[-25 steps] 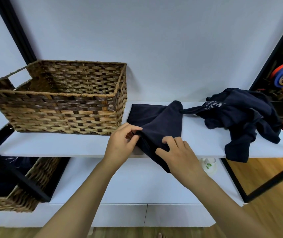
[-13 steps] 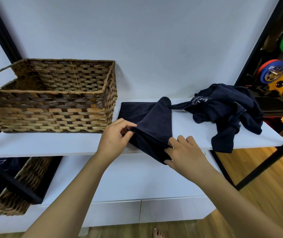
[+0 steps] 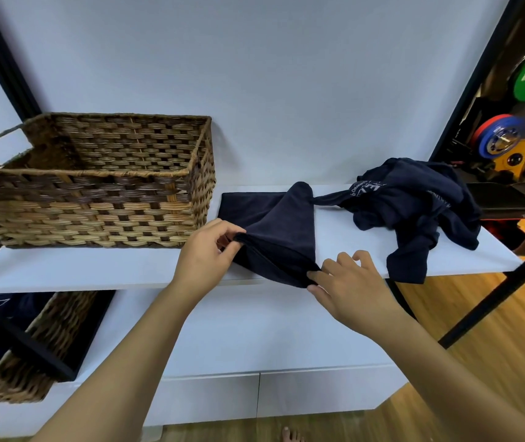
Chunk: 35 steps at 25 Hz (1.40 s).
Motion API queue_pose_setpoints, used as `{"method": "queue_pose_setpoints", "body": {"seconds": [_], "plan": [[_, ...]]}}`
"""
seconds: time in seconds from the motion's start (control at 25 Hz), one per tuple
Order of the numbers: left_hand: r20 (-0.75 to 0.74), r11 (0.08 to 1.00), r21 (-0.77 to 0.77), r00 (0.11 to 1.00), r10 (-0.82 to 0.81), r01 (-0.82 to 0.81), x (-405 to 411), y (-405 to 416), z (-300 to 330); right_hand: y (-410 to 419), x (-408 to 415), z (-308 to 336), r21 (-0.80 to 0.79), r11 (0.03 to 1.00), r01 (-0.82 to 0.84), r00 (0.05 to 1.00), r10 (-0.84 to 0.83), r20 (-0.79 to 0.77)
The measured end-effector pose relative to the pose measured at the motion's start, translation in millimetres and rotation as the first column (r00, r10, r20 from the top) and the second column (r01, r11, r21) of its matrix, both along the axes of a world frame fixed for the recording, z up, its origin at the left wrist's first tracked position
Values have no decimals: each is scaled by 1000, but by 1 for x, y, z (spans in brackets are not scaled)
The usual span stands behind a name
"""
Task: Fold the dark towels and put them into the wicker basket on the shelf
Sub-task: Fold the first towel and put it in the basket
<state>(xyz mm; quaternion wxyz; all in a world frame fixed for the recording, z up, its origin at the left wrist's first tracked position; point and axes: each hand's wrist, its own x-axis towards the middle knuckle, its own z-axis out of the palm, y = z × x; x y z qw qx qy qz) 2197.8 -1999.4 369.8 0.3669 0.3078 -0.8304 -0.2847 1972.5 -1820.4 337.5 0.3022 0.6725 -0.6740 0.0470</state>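
On a white shelf (image 3: 95,269), beside an empty-looking wicker basket (image 3: 95,199), the left hand (image 3: 205,260) and right hand (image 3: 350,288) each pinch a dark towel (image 3: 280,231); another (image 3: 414,205) lies crumpled nearby.

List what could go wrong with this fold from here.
1. The towel being folded hangs over the shelf edge, pinched only at two corners by the left hand and right hand; it could slide off.
2. It appears to touch the crumpled pile, so pulling it may drag that along.
3. The pile already droops over the front edge and might fall.
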Motion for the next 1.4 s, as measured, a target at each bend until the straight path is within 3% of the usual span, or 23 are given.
{"method": "queue_pose_setpoints", "body": {"seconds": [0.2,0.4,0.6,0.64,0.72,0.8,0.92,1.24,1.4], "plan": [[-7,1000,-10,1000,-15,15,-4,3,8,-1,1,3,114,993,30,999,-27,-26],[-30,1000,-17,1000,-1,0,0,2,14,-5,-4,32,-143,989,28,997,-18,75],[-107,999,31,994,-13,17,1,4,21,-6,-17,42,-87,994,70,997,-70,13],[-112,999,40,994,-9,13,1,6,23,-6,-14,41,-64,995,79,996,-76,46],[-107,998,58,994,-17,23,0,10,22,-5,-7,42,-18,990,140,957,-131,260],[-94,996,78,995,-34,41,0,14,19,-7,-2,43,36,969,245,850,-232,473],[-76,994,92,996,-46,53,-2,19,14,-9,10,41,103,936,338,750,-334,571],[-43,994,75,996,-80,83,-4,25,4,-16,26,35,317,851,419,789,-514,336],[-14,997,66,999,-47,47,-2,23,2,-14,21,34,230,886,402,828,-459,322]]}}
